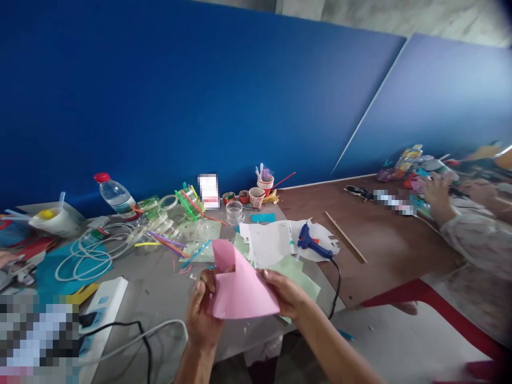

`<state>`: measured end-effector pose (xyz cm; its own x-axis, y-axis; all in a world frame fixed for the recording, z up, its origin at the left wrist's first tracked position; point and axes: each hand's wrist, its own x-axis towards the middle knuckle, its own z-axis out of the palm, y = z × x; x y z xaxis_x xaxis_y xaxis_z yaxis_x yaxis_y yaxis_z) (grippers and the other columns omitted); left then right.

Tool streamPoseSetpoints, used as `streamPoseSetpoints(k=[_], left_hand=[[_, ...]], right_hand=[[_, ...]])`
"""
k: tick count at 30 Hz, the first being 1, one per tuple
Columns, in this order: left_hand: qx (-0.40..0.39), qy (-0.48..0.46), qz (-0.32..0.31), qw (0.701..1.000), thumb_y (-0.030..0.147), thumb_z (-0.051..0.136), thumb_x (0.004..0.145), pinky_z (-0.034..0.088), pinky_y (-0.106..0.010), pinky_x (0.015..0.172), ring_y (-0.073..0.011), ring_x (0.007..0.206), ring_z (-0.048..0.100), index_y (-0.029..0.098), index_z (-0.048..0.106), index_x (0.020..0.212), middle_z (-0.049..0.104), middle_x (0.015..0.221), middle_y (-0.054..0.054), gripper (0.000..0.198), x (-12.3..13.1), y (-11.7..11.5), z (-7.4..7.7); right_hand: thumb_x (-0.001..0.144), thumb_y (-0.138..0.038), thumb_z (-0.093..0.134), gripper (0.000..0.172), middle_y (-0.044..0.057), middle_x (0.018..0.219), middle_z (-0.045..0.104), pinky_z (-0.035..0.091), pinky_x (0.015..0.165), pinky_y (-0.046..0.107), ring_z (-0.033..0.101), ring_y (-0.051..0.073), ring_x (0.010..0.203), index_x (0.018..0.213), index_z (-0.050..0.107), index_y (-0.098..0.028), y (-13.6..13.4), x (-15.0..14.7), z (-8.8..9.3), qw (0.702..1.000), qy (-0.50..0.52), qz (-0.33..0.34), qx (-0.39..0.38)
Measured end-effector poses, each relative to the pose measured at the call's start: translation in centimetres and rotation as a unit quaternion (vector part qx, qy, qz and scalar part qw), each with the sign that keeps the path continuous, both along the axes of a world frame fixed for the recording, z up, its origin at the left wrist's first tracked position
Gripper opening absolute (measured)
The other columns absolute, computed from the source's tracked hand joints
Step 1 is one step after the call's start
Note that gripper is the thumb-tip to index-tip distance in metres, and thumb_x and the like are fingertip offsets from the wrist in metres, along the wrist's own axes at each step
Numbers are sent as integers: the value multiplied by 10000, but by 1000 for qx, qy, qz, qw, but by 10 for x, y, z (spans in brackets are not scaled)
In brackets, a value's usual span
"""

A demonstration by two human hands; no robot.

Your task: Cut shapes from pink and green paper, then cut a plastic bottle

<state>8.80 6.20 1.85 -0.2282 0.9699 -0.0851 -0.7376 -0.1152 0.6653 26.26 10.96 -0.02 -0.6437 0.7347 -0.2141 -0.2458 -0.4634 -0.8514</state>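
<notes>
Between my two hands, above the table's front edge, is a sheet of pink paper (244, 293), bent into a curve with a folded flap standing up. My left hand (206, 301) grips its left edge, fingers curled and the thumb upright. At the right side my right hand (286, 293) pinches the paper, its fingers partly hidden behind it. Beyond the paper lies a blue glue gun (314, 242) on crumpled white paper (268, 242). Pale green sheets (298, 274) lie partly under that paper.
A white power strip (106, 314) with cords is at the left, near a coiled white cable (86, 253). A water bottle (116, 197), straws (186, 205) and paper cups (264, 184) stand or lie along the blue partition. A wooden stick (346, 237) lies at right; another person's hand (438, 194) works beyond.
</notes>
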Motion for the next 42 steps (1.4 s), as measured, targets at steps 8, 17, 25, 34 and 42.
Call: streamPoseSetpoints(k=[8, 17, 25, 34, 42], left_hand=[[-27, 96, -58, 993, 356, 764, 681, 484, -270, 661, -172, 744, 609, 136, 637, 649, 656, 799, -66, 257, -22, 15, -22], [-91, 104, -106, 985, 372, 830, 600, 489, -253, 628, -162, 698, 641, 157, 700, 924, 704, 839, -57, 410, -32, 40, -29], [-60, 103, 56, 991, 266, 857, 517, 502, -221, 630, -112, 652, 635, 187, 661, 741, 688, 704, 33, 308, -51, 56, -15], [36, 183, 201, 962, 202, 801, 597, 516, -289, 759, -129, 697, 639, 187, 621, 665, 668, 679, 24, 193, -65, 37, 26], [-79, 128, 201, 968, 221, 794, 593, 507, -231, 724, -118, 734, 642, 182, 644, 739, 689, 759, 17, 213, -50, 9, -1]], right_hand=[[680, -356, 731, 553, 16, 817, 625, 484, 623, 252, 605, 162, 713, 1192, 589, -204, 44, 20, 31, 973, -90, -167, 133], [778, -169, 543, 479, 68, 1257, 598, 403, 1009, 393, 528, 237, 1181, 1253, 583, -216, 78, 4, 55, 886, -202, -84, 409], [864, -296, 555, 623, 108, 1246, 585, 492, 872, 338, 594, 185, 1014, 1443, 333, -235, 99, -19, 50, 891, -93, -180, 407], [879, -223, 526, 202, 81, 936, 679, 465, 773, 267, 629, 182, 864, 989, 687, -170, 37, -51, -3, 740, -472, -12, 480], [803, -97, 498, 255, 129, 976, 675, 431, 784, 346, 622, 252, 926, 1024, 620, -136, 39, -73, -17, 587, -589, 110, 545]])
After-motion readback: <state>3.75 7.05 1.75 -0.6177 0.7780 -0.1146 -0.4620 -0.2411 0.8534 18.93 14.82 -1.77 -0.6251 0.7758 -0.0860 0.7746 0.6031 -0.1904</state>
